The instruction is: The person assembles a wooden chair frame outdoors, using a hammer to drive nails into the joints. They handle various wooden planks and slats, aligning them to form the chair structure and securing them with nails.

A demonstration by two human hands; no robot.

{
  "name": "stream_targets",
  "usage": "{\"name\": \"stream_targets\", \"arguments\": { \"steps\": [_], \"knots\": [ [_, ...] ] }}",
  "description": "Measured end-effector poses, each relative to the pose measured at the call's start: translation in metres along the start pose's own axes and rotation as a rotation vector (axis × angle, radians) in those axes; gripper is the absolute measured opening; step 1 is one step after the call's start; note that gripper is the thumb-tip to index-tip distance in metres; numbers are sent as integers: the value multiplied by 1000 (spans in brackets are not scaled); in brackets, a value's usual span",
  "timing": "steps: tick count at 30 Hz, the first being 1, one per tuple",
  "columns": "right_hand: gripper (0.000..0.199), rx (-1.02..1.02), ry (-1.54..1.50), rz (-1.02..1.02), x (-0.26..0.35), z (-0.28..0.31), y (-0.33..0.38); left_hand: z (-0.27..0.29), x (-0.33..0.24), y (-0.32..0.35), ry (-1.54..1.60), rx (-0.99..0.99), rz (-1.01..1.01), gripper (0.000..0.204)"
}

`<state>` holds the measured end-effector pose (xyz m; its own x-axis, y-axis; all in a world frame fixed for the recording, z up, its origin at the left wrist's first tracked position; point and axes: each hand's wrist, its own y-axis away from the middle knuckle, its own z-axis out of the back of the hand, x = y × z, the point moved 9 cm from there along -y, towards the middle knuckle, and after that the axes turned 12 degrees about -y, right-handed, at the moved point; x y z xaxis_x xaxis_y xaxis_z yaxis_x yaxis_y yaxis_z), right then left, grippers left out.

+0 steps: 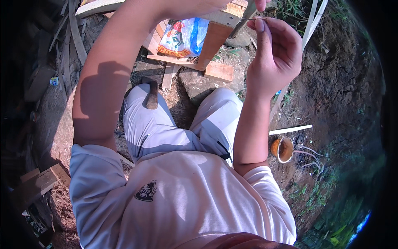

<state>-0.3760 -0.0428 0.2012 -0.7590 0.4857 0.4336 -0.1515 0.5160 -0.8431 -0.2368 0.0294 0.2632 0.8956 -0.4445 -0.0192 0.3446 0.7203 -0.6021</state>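
A pale wooden beam [226,17] runs along the top edge, joined to a reddish-brown upright board [213,45]. My right hand [275,58] is raised beside the beam's end, thumb and forefinger pinching a thin nail [247,19] that points at the wood. The other fingers of that hand are loosely curled. My left hand [188,6] reaches over the beam at the top; most of its fingers are cut off by the frame. Across my left knee lies a tool with a brown wooden handle [152,97] and a dark end.
A printed plastic bag [184,37] sits behind the upright board. A short wood block [219,71] rests on a flat stone [192,87]. Long wood strips [74,33] lie at the far left. An orange-rimmed pot [285,149] and a pale stick [290,130] are on the ground at right.
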Motion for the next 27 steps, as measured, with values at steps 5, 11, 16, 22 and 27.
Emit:
{"name": "stream_targets", "arguments": {
  "steps": [5,11,16,22,27],
  "knots": [
    [15,18,33,80,3,5,-1,5,-18,4,-274,-95,-203,47],
    [14,73,30,156,11,5,-2,-3,-20,-1,-413,9,-192,43],
    [16,111,62,65,9,-3,10,-7,-24,-3,-460,-98,-347,30],
    [18,115,177,117,8,-12,11,-7,-32,-5,-535,-93,-442,25],
    [15,109,214,166,11,-15,11,-4,-25,-11,-373,-119,-334,23]
  ]
}}
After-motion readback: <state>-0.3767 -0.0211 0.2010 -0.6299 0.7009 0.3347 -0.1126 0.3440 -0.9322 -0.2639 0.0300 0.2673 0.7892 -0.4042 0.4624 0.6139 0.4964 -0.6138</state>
